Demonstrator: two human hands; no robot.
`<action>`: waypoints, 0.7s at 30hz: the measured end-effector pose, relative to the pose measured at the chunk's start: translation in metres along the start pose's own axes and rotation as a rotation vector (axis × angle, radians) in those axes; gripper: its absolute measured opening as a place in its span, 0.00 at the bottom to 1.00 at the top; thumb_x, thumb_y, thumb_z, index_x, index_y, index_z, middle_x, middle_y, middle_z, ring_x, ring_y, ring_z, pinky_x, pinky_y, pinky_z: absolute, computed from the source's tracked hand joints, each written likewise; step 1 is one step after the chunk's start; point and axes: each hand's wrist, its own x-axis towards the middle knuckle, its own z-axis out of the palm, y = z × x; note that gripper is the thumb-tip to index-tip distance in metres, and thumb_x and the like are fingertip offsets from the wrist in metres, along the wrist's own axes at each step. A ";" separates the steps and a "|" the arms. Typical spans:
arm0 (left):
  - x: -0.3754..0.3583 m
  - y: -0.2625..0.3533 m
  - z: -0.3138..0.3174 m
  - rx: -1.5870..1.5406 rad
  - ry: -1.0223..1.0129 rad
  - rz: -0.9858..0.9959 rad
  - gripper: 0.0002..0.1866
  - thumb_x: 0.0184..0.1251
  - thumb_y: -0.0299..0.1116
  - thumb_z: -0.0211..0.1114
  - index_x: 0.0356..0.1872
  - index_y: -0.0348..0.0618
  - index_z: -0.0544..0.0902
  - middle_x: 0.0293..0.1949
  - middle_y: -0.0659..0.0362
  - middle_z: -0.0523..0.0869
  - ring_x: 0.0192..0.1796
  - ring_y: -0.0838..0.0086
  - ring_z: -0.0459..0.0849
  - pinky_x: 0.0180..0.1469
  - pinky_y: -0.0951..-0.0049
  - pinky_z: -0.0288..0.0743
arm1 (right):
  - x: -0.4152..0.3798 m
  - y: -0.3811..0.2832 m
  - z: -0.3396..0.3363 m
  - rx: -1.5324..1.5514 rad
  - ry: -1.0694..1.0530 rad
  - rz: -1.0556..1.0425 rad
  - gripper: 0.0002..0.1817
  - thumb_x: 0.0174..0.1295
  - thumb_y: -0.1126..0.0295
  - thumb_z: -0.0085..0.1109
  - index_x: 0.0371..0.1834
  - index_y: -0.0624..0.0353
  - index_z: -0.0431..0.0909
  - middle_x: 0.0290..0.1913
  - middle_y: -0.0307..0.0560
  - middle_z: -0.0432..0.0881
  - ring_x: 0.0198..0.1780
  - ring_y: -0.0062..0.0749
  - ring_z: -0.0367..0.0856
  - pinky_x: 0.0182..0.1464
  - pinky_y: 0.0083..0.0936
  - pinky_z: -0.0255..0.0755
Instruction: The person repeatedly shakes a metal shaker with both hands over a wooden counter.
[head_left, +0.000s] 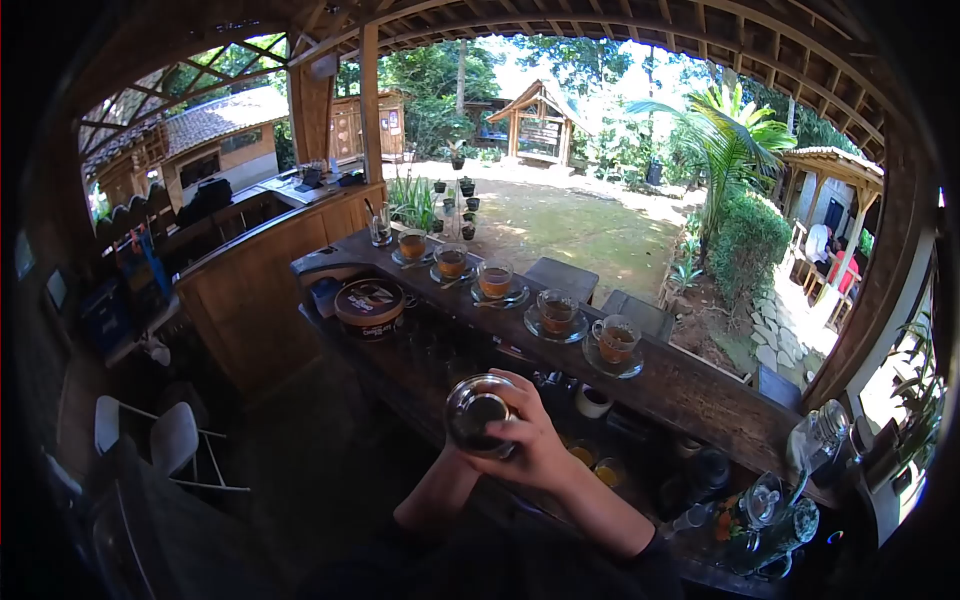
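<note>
A shiny metal shaker (470, 408) is held up in front of me above the dark floor side of the counter, its round end turned toward my view. My right hand (522, 432) wraps round its right side, with fingers over the top and the thumb across the end. From below, my left hand (457, 468) supports it, most of its fingers hidden behind the metal. Beyond it, several glass cups of amber drink stand in a row on glass saucers along the raised bar top, including a near cup (614, 342) and a middle cup (494, 280).
A round brown tub (370, 304) sits on the lower counter to the left. Glass jars and a pitcher (790, 525) crowd the right end. A glass with utensils (380, 226) stands at the bar's far end. White folding chairs (172, 440) are at left.
</note>
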 end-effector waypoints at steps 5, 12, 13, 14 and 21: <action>0.030 0.036 0.083 0.924 0.316 -0.133 0.25 0.70 0.54 0.43 0.55 0.47 0.72 0.49 0.54 0.72 0.43 0.52 0.78 0.42 0.54 0.74 | 0.042 -0.067 -0.001 -0.259 -0.295 -0.388 0.25 0.49 0.55 0.62 0.52 0.19 0.70 0.62 0.35 0.69 0.63 0.54 0.67 0.62 0.59 0.55; -0.010 0.089 0.053 0.357 0.218 0.166 0.18 0.73 0.42 0.47 0.57 0.46 0.71 0.57 0.57 0.73 0.59 0.65 0.74 0.60 0.62 0.70 | 0.035 0.047 0.045 0.018 0.017 0.223 0.31 0.40 0.65 0.73 0.50 0.24 0.72 0.58 0.45 0.71 0.60 0.64 0.67 0.58 0.59 0.61; 0.011 0.080 0.068 0.519 0.272 0.249 0.20 0.72 0.43 0.47 0.56 0.42 0.72 0.54 0.55 0.76 0.58 0.65 0.75 0.61 0.64 0.69 | 0.036 0.054 0.050 0.116 0.121 0.262 0.32 0.39 0.65 0.72 0.50 0.22 0.71 0.59 0.44 0.71 0.60 0.64 0.67 0.58 0.62 0.60; 0.019 0.098 0.079 0.525 0.254 0.225 0.20 0.72 0.43 0.47 0.56 0.42 0.72 0.54 0.55 0.76 0.58 0.65 0.75 0.61 0.64 0.69 | 0.049 0.044 0.045 -0.056 -0.013 0.086 0.33 0.39 0.65 0.72 0.51 0.21 0.70 0.59 0.43 0.71 0.60 0.62 0.67 0.58 0.64 0.59; 0.050 0.107 0.143 0.932 0.352 -0.068 0.25 0.66 0.55 0.50 0.49 0.42 0.72 0.44 0.49 0.75 0.41 0.55 0.80 0.40 0.60 0.78 | 0.087 0.006 0.068 -0.300 -0.128 -0.378 0.31 0.44 0.61 0.67 0.52 0.16 0.68 0.63 0.30 0.68 0.63 0.58 0.66 0.60 0.65 0.55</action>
